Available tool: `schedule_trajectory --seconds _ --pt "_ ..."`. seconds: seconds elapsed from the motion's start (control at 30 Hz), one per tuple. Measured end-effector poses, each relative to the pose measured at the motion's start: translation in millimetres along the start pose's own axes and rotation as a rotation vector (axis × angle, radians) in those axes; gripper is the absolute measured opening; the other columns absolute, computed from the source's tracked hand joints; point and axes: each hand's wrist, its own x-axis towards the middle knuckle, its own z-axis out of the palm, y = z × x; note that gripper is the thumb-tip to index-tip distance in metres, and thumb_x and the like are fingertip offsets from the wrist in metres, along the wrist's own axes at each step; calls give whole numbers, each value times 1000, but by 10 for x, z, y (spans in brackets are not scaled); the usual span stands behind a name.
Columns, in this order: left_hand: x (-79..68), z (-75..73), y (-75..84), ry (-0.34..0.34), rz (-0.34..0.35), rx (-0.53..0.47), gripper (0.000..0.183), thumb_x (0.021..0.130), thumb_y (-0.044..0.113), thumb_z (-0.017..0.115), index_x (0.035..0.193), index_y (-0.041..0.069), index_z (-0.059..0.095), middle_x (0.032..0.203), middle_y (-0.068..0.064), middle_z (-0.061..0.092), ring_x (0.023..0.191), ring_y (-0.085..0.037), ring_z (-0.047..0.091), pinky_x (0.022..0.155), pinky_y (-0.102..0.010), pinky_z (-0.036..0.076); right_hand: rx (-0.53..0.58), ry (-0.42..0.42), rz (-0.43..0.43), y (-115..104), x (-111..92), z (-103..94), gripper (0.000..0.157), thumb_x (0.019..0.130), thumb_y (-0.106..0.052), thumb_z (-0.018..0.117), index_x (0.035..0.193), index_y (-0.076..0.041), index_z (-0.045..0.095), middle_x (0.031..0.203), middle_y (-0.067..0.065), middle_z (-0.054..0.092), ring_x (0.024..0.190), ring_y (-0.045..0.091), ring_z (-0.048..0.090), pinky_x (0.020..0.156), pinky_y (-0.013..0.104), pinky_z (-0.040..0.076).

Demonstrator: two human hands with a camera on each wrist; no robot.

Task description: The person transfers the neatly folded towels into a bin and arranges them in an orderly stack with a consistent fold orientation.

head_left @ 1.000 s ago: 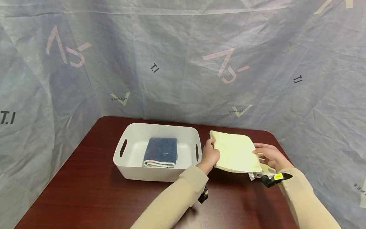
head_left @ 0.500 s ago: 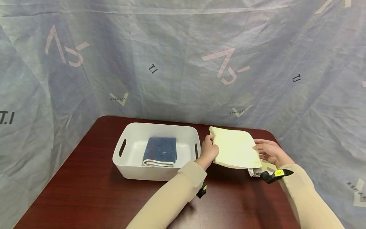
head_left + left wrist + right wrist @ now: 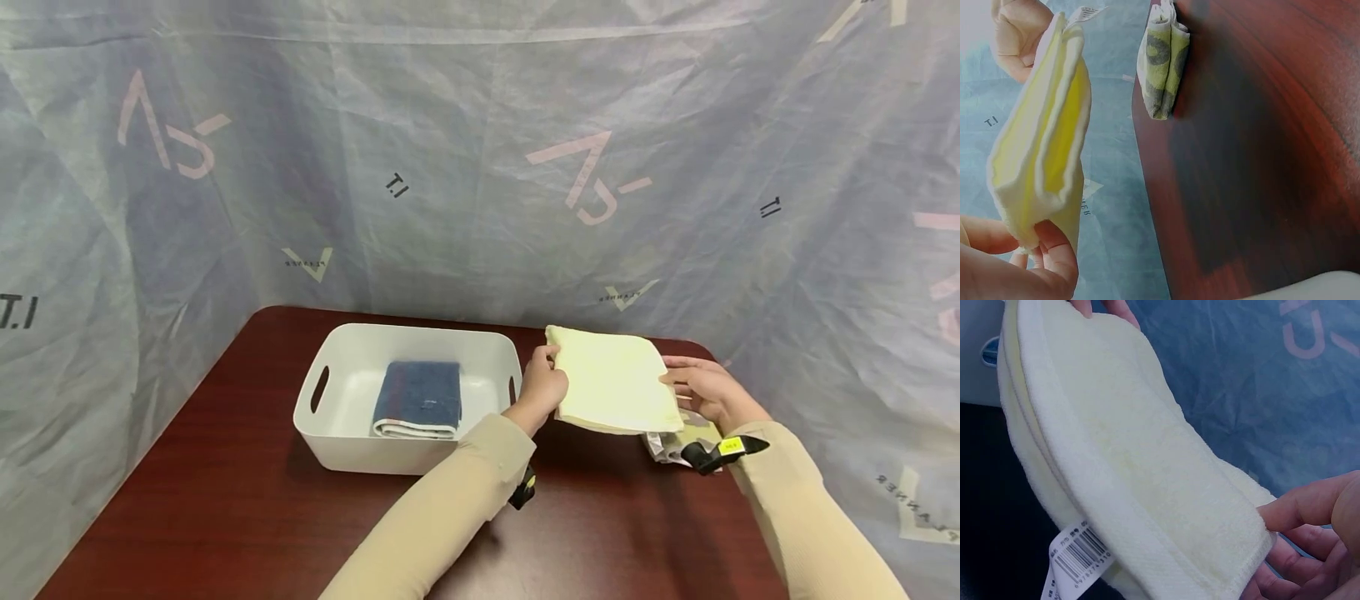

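Note:
A folded pale yellow towel (image 3: 618, 382) is held up over the table's right side, between both hands. My left hand (image 3: 542, 385) pinches its left edge, thumb on top and fingers underneath. At the opposite edge my right hand (image 3: 707, 390) grips the towel with the thumb above and fingers below. The folded layers show edge-on in the left wrist view, clear of the table. A white barcode tag (image 3: 1080, 557) hangs from the towel in the right wrist view. Below and right of it lies another folded towel (image 3: 1163, 65), green and white with dark round patterns, partly hidden in the head view.
Left of the hands stands a white plastic basin (image 3: 360, 454) with handle holes at its ends. A folded blue towel (image 3: 420, 396) with white trim lies inside it. The dark red table (image 3: 225, 517) reaches back to a grey printed curtain (image 3: 450, 167).
Both hands have raised the yellow towel and shifted it slightly left. More of the patterned towel beneath it shows now. The basin and the blue towel stay put.

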Motion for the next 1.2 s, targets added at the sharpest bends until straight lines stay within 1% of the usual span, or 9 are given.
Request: schedule_trajectory --seconds 0.13,0.23,0.3,0.47,0.53,0.77,0.87,1.03,1.2 --pt "23 -18 21 -8 3 -4 55 81 -7 36 132 10 47 105 -8 50 85 -21 46 66 -30 39 8 6 8 -37 -2 7 56 88 2 56 138 4 31 79 -3 65 70 14 64 64 30 54" --pt "35 -23 43 -3 -3 -3 53 82 -6 37 131 11 48 105 -8 50 87 -21 47 70 -31 43 19 2 13 -67 -13 8 51 89 2 55 135 2 34 79 -2 65 69 15 65 64 30 55" --pt "39 -30 63 1 -4 7 53 82 -5 37 130 11 48 106 -8 50 89 -21 48 72 -33 43 26 -2 13 -88 -19 13 50 89 3 55 135 2 34 79 -2 65 68 15 65 64 30 55" --pt "50 -57 117 -5 -6 16 52 83 -5 37 131 11 48 107 -9 49 91 -21 47 72 -31 41 40 -4 11 -135 -22 39 58 88 3 56 139 5 29 79 -1 66 68 16 66 65 30 55" --pt "60 -72 139 -9 -9 9 52 83 -5 37 131 11 48 108 -9 49 92 -21 47 72 -31 41 46 -5 14 -151 -17 47 58 88 3 56 140 5 28 80 -1 66 68 15 66 65 30 55" --pt "93 -142 198 -30 -7 4 53 82 -6 36 131 12 47 111 -10 49 94 -23 48 72 -33 43 64 -20 16 -221 -9 80 49 89 4 54 134 0 36 80 -2 66 69 14 66 65 29 55" --pt "99 -175 216 -40 -15 13 52 85 -5 36 133 12 46 114 -11 49 94 -22 48 70 -31 42 64 -29 12 -247 -6 91 51 89 3 55 135 0 34 80 -2 66 69 14 66 65 29 55" --pt "118 -216 249 -45 -17 35 49 88 -3 36 133 12 45 115 -11 50 97 -22 49 70 -30 43 48 -42 9 -280 3 117 62 89 2 55 142 4 23 81 -4 65 70 13 66 66 29 55" --pt "129 -268 286 -62 -16 44 50 87 -3 34 134 11 45 114 -12 51 96 -22 50 67 -30 42 46 -44 2 -300 17 126 61 90 3 53 142 5 21 81 -4 65 69 12 65 65 28 55"
